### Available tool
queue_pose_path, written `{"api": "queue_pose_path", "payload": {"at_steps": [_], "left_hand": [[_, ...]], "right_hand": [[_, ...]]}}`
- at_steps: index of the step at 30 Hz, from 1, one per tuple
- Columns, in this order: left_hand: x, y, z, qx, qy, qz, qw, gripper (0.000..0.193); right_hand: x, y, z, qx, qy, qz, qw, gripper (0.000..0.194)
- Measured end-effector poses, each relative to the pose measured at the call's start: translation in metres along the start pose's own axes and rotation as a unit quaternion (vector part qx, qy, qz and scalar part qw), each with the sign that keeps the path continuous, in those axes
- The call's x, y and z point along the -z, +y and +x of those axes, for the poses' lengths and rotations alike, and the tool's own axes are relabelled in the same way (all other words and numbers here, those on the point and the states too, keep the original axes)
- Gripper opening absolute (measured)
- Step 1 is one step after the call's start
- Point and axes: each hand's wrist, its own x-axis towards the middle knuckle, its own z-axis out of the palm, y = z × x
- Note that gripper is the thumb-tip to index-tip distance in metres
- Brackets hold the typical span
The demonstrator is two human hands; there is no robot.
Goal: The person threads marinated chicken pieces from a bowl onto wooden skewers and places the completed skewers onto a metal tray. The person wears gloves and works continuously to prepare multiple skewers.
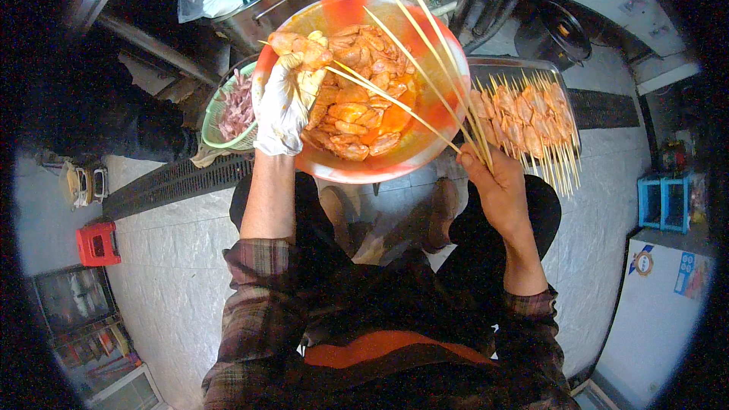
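In a white disposable glove, my left hand (285, 105) grips marinated chicken wing pieces (302, 50) above the left side of a red and white basin (319, 11). Two bamboo skewers (393, 101) run from that meat toward my right hand; one tip shows beyond the meat. My bare right hand (498, 182) pinches the lower ends of these and several bare bamboo skewers (424, 40) fanned upward over the basin's right side. Inside the basin lie many loose wing pieces (353, 117) in orange marinade (396, 119). My gloved fingertips are partly hidden by the meat.
Right of the basin, a metal tray (512, 61) holds rows of skewered wings (527, 114). A green basket (213, 125) of pinkish meat strips (236, 105) stands at left. Behind are a steel pot (245, 25) and a black lidded bucket (555, 37). A floor drain grate (176, 182) crosses the tiles.
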Motion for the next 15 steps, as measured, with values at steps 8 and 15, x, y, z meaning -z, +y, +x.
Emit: {"api": "queue_pose_path", "payload": {"at_steps": [8, 15], "left_hand": [[-0.01, -0.007, -0.008, 0.002, -0.004, 0.022, 1.0, 0.045], [-0.016, -0.006, -0.008, 0.024, -0.002, 0.042, 0.999, 0.044]], "right_hand": [[-0.01, 0.002, 0.0, 0.001, 0.018, 0.029, 0.999, 0.018], [-0.008, -0.006, -0.001, -0.01, 0.015, 0.021, 1.0, 0.015]]}}
